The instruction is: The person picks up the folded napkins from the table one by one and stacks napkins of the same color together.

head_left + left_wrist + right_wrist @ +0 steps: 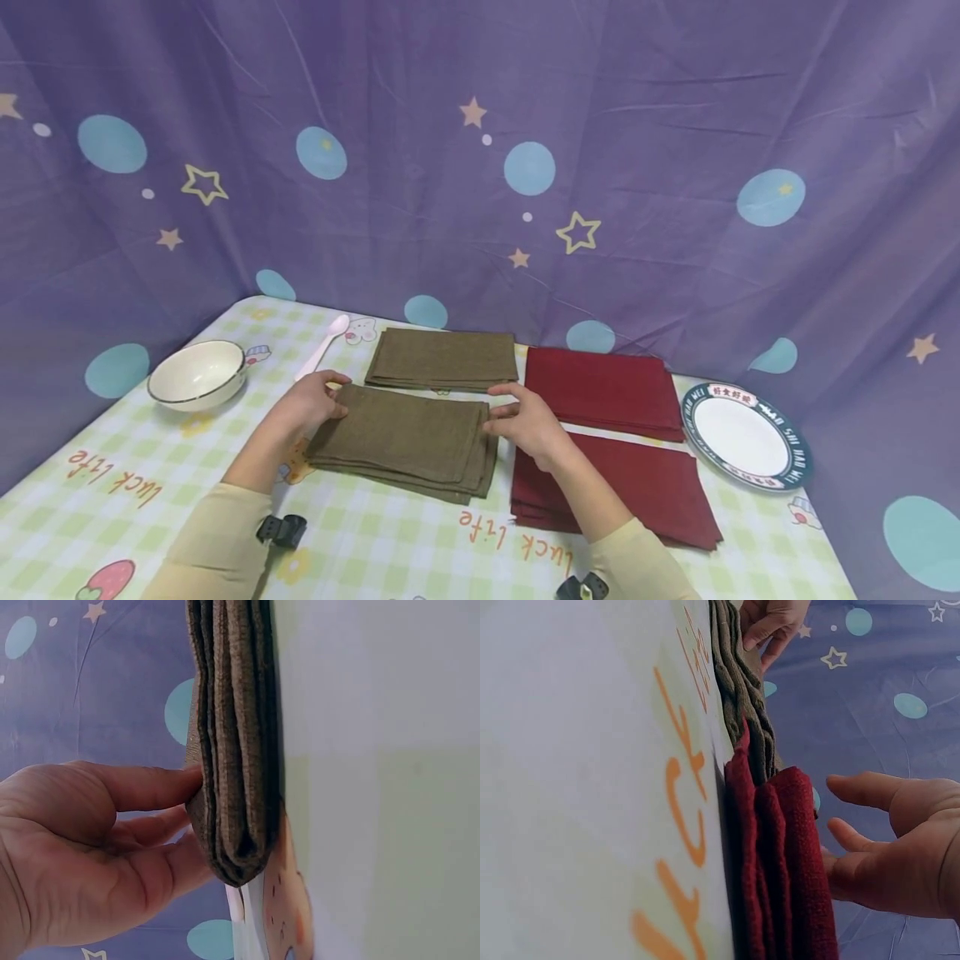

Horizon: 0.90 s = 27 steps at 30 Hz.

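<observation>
A near stack of folded olive-brown cloths (401, 437) lies on the table between both hands. At its left end is my left hand (311, 404), thumb and fingertips touching the upper corner. In the left wrist view the thumb (154, 787) meets the top of the layered cloth (232, 742), the other fingers extending along its end. My right hand (528, 421) hovers by the stack's right edge, its thumb and fingers spread apart. The right wrist view shows that right hand (900, 844) beyond a near stack of folded red cloths (802, 855), nothing held in it.
Behind lies another folded olive-brown stack (446, 358). Two red stacks, the far one (600, 392) and the near one (652, 492), sit to the right, beside a green-rimmed plate (738, 437). A white bowl (198, 371) and a pale spoon (326, 343) are on the left.
</observation>
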{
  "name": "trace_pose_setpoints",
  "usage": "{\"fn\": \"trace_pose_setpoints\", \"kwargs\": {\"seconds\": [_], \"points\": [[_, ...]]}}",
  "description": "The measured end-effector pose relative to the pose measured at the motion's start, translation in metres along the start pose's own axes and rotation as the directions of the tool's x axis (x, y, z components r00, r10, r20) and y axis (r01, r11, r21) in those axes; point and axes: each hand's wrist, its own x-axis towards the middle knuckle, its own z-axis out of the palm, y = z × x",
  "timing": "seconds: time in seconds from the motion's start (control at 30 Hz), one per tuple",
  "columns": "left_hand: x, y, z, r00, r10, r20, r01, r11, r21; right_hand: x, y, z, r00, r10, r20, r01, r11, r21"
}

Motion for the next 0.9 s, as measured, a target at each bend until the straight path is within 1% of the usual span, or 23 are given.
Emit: {"fn": "trace_pose_setpoints", "kwargs": {"seconds": [0.1,0.23,0.43,0.6,0.7,0.8,0.9], "points": [[-0.001,0.001,-0.001,1.0,-0.003,-0.015,0.003,0.999,-0.036,0.0,0.0,0.001,1.0,0.003,0.007,-0.004,0.999,0.042],[-0.003,0.001,-0.004,1.0,0.007,-0.014,-0.008,0.997,-0.071,0.001,0.001,0.0,0.999,0.031,0.027,-0.033,0.998,0.061],[-0.004,0.0,-0.005,1.0,0.012,0.016,-0.011,0.996,-0.093,0.0,0.002,0.001,0.996,0.071,0.045,-0.073,0.996,0.043],[-0.004,-0.001,-0.005,0.999,0.037,0.035,-0.033,0.992,-0.119,0.0,0.004,0.004,0.995,0.083,0.052,-0.088,0.992,0.089],[-0.005,0.0,-0.003,0.998,0.047,0.049,-0.039,0.988,-0.151,0.001,0.007,0.005,0.994,0.093,0.061,-0.099,0.99,0.105],[-0.005,0.0,-0.003,0.996,0.053,0.076,-0.037,0.98,-0.195,0.002,0.01,0.006,0.992,0.115,0.057,-0.12,0.988,0.095],[-0.005,0.001,-0.003,0.993,0.054,0.107,-0.026,0.968,-0.25,0.003,0.01,0.006,0.99,0.131,0.045,-0.134,0.987,0.086]]}}
